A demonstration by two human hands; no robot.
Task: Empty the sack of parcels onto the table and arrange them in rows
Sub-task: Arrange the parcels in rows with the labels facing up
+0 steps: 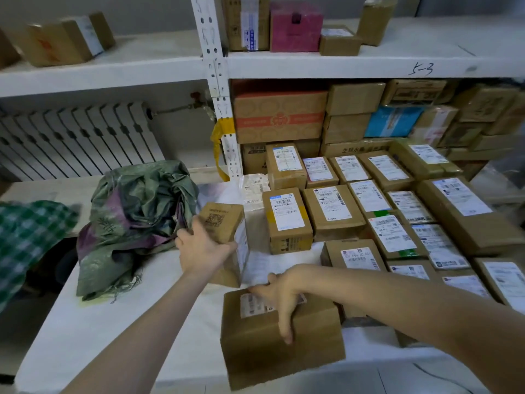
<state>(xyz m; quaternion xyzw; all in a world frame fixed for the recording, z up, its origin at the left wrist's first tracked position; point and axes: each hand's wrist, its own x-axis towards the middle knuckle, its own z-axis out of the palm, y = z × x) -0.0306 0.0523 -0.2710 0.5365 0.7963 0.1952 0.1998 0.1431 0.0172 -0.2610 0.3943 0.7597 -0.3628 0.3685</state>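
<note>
Nearest the camera, right of the sack (133, 217) and nearer than it, a big brown box (281, 342) lies on the white table (85, 336) with its label facing up. The right hand (281, 294) rests spread on top of this box. Its fingers are apart and fairly straight, and one digit stretches down toward the near edge. It presses on the box rather than wrapping it.

Further in, just right of the sack, the left hand (204, 248) is clamped on a small brown parcel (224, 223). The fingers curl round the parcel's left edge. The parcel stands on end, slightly tilted, with a printed square code on its upper face. It almost touches the sack's folds.

The sack is green and purple woven cloth. It lies slumped and crumpled on the table, its frayed edge toward the camera.

Right of the sack, beyond both hands, the rows of parcels (369, 206) sit close together with their labels up, covering that side of the table. A white plastic mailer (254, 191) lies between the sack and these rows.

Left of the sack is a green checked cloth (28, 231), blurred. Behind the sack a white radiator (76, 137) stands against the wall. Behind and to the right of the sack, stacked cartons (279, 118) fill a shelf. Above the sack's level, an upper shelf holds a pink box (295, 27) among brown ones.
</note>
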